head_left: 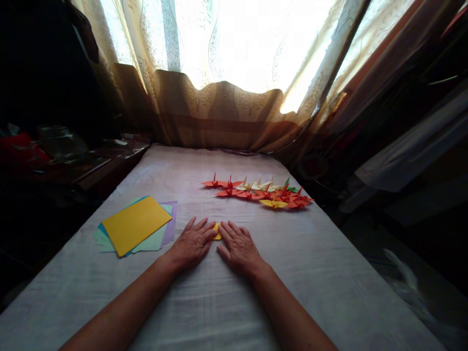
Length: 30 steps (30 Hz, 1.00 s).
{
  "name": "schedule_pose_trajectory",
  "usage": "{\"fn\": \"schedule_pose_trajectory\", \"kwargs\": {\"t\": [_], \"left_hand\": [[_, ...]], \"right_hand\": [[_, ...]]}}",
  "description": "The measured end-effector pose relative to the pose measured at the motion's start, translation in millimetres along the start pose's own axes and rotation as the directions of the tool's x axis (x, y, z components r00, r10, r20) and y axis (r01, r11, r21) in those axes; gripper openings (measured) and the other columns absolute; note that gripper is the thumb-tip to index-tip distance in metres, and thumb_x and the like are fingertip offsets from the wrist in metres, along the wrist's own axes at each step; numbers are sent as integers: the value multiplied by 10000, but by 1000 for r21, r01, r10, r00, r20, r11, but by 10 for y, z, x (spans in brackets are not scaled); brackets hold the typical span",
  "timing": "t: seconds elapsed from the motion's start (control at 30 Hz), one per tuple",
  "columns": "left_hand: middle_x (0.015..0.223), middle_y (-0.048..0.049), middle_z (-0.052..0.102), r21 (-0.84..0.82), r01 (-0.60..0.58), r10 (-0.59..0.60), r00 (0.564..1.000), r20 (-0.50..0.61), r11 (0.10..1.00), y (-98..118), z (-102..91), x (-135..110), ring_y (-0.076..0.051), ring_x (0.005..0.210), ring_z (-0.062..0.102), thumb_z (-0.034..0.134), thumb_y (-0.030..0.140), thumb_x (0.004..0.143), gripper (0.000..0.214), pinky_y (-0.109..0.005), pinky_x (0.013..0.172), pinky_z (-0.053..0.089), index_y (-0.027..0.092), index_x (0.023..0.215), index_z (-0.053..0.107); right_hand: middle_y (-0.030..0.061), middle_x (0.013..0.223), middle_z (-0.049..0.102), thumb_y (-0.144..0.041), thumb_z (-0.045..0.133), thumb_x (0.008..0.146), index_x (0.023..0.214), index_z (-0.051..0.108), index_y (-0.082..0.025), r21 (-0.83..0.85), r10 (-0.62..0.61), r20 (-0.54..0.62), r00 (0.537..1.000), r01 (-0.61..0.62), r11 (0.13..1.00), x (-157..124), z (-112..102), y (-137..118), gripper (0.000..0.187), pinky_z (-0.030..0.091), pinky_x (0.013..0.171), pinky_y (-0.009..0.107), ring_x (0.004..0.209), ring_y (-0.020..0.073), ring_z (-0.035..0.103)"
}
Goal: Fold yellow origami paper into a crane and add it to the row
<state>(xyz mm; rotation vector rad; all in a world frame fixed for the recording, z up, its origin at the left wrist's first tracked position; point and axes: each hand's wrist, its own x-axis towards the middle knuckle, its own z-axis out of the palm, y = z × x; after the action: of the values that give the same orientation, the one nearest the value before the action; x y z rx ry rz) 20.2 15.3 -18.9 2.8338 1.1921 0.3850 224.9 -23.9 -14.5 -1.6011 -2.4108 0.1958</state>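
Observation:
A small piece of folded yellow paper (217, 232) lies on the white cloth, mostly covered by my hands. My left hand (194, 242) rests flat on its left side, fingers stretched out. From the right, my right hand (239, 246) presses down flat, its fingertips on the paper's other side. Only a narrow strip of yellow shows between the two hands. Beyond them, several folded paper cranes stand in rows: red cranes (248, 194), cream cranes (259, 185), a yellow crane (274, 204) and a green crane (288, 187) partly hidden behind the red ones.
Left of my hands is a stack of coloured paper, a yellow sheet (137, 225) on top and a purple sheet (171, 226) sticking out. A dark side table (106, 163) with a glass jar (62, 143) stands at the left. Curtains (219, 107) hang behind the cloth-covered surface.

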Motion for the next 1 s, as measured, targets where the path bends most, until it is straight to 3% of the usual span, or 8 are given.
{"fn": "schedule_pose_trajectory", "kwargs": {"t": [0.2, 0.33, 0.8, 1.0], "left_hand": [[1438, -39, 558, -24, -20, 19, 999, -49, 999, -8, 29, -14, -258, 1397, 425, 453, 262, 974, 406, -520, 1189, 217, 283, 1371, 537], [1450, -44, 546, -40, -6, 6, 1000, -19, 999, 8, 19, -13, -259, 1399, 421, 449, 240, 968, 431, -524, 1187, 223, 282, 1393, 512], [1522, -29, 457, -62, 50, -41, 990, 132, 997, 4, -70, -14, -273, 1447, 339, 453, 260, 968, 379, -548, 1196, 171, 296, 1326, 570], [1384, -24, 609, -38, -52, 51, 998, -36, 998, -16, -60, -86, -258, 1382, 446, 444, 312, 999, 326, -517, 1206, 155, 291, 1270, 622]], "right_hand": [[83, 1551, 384, -406, 501, 952, 1500, 389, -186, 10, -48, -34, 998, 49, 999, 29, -19, 16, 600, 235, 1154, 475, 1445, 261, 324], [81, 1521, 440, -384, 498, 954, 1502, 387, -210, 42, -95, -29, 995, 96, 995, 78, -20, 12, 585, 237, 1156, 451, 1420, 235, 373], [72, 1588, 289, -501, 421, 981, 1519, 353, -200, 10, 141, 88, 986, -143, 990, -127, -40, 106, 621, 114, 1203, 544, 1476, 266, 260], [99, 1539, 402, -435, 477, 969, 1483, 420, -213, 3, 121, 13, 993, -121, 993, -157, -33, 62, 563, 144, 1182, 578, 1435, 294, 344]]}}
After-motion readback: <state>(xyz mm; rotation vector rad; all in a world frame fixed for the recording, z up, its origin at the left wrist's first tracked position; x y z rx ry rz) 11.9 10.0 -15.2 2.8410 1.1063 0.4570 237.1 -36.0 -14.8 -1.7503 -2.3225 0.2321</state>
